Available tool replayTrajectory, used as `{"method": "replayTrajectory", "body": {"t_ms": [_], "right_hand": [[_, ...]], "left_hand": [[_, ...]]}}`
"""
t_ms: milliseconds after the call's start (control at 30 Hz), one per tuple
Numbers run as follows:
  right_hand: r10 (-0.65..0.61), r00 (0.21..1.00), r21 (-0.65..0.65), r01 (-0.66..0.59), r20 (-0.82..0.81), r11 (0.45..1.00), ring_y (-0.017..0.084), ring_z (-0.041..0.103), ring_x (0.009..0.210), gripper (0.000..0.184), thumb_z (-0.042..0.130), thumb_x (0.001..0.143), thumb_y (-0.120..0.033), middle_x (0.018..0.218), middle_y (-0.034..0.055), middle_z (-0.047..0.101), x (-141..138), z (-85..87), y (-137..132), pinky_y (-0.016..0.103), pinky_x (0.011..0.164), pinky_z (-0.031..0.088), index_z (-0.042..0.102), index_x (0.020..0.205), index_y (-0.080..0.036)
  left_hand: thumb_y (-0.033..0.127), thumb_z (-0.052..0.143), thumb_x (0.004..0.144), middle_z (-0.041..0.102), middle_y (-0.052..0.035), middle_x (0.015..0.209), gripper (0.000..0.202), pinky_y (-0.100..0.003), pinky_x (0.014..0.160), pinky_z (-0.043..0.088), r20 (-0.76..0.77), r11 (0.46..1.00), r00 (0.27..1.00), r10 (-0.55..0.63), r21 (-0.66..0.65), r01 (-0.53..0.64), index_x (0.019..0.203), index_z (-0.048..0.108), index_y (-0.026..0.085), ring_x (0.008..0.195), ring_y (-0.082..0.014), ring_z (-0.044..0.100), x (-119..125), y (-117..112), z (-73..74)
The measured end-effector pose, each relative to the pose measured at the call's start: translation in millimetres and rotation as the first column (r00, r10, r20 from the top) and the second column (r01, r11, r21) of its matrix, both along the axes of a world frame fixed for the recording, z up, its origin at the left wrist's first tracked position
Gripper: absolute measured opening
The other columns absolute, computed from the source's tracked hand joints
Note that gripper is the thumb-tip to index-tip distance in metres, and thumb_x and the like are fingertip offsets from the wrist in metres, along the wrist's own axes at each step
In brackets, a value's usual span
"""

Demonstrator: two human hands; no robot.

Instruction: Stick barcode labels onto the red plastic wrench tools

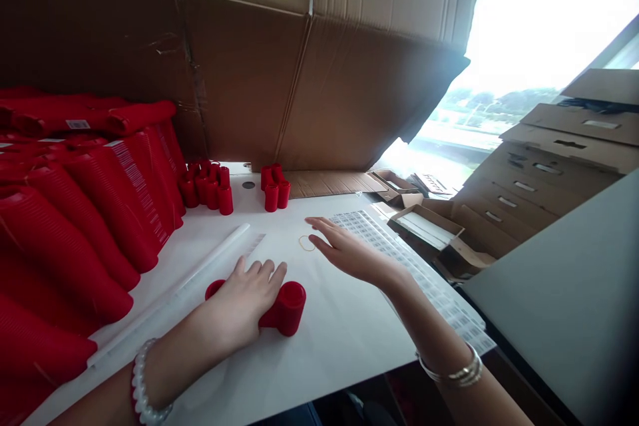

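Observation:
My left hand [244,299] lies over a red plastic piece with round hollow ends [291,309], its fingers curled across the middle. One round end shows to the right of the hand and a bit of another to its left; the rest is hidden beneath my palm. My right hand [349,253] hovers above the table with the fingers stretched out and nothing in them. Just left of its fingertips lies a thin yellowish rubber band [300,244]. Under and beside my right forearm is a printed label sheet [424,286].
Stacked red plastic pieces [80,213] fill the left side. Smaller red groups [276,186] stand at the back. A clear ruler-like strip [190,279] crosses the white table [329,346]. A large cardboard box [239,73] overhangs the rear; cardboard trays [429,226] sit at right.

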State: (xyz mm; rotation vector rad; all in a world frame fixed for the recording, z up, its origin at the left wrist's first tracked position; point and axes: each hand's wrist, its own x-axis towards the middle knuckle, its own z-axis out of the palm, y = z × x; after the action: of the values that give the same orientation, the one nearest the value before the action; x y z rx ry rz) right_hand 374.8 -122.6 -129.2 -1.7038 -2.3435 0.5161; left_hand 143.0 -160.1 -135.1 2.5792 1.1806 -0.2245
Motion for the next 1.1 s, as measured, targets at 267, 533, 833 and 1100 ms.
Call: {"method": "replayTrajectory", "body": {"t_ms": [267,533,833,1100], "right_hand": [[0.209,0.962,-0.062,-0.223,-0.174,0.973,0.027,0.062,0.115,0.049,0.059,0.097,-0.057,0.137,0.0079,0.064,-45.2,29.1,-52.9,0.038,0.089,0.050,0.060,0.135,-0.027],[0.361,0.930,-0.031,-0.364,-0.072,0.931,0.020,0.063,0.082,0.016,0.070,0.087,-0.023,0.096,0.0068,0.073,-85.3,0.2,-49.8,0.029,0.066,0.044,0.076,0.100,-0.017],[0.388,0.913,0.026,-0.388,-0.125,0.921,0.017,0.062,0.080,0.013,0.072,0.089,-0.028,0.094,0.0042,0.071,-83.3,-13.1,-77.1,0.026,0.067,0.044,0.078,0.096,-0.019],[0.365,0.918,0.090,-0.355,-0.155,0.930,0.014,0.062,0.077,0.016,0.067,0.094,-0.032,0.095,0.0022,0.069,-84.1,-8.7,-81.6,0.025,0.067,0.046,0.076,0.100,-0.020]], "left_hand": [[0.020,0.066,0.081,0.035,-0.0145,0.163,0.075,-0.053,0.120,0.031,0.325,0.986,0.931,0.164,-0.074,-0.148,0.149,0.036,0.021,0.153,-0.0344,0.026,-57.0,-14.1,10.3],[0.034,0.064,0.089,0.065,-0.0077,0.122,0.035,-0.038,0.094,0.055,0.665,0.918,0.637,0.390,-0.336,-0.210,0.121,0.053,0.023,0.108,-0.0248,0.066,-84.4,-25.3,-44.3],[0.042,0.076,0.081,0.065,-0.0049,0.108,0.050,-0.035,0.078,0.057,0.799,0.857,0.313,0.514,-0.496,-0.141,0.120,0.052,0.023,0.097,-0.0245,0.067,-83.6,-56.9,-82.5],[0.044,0.072,0.086,0.067,-0.0084,0.117,0.050,-0.043,0.095,0.054,0.822,0.850,0.222,0.524,-0.520,-0.084,0.126,0.050,0.023,0.111,-0.0292,0.067,-92.5,-75.4,-99.0]]}}
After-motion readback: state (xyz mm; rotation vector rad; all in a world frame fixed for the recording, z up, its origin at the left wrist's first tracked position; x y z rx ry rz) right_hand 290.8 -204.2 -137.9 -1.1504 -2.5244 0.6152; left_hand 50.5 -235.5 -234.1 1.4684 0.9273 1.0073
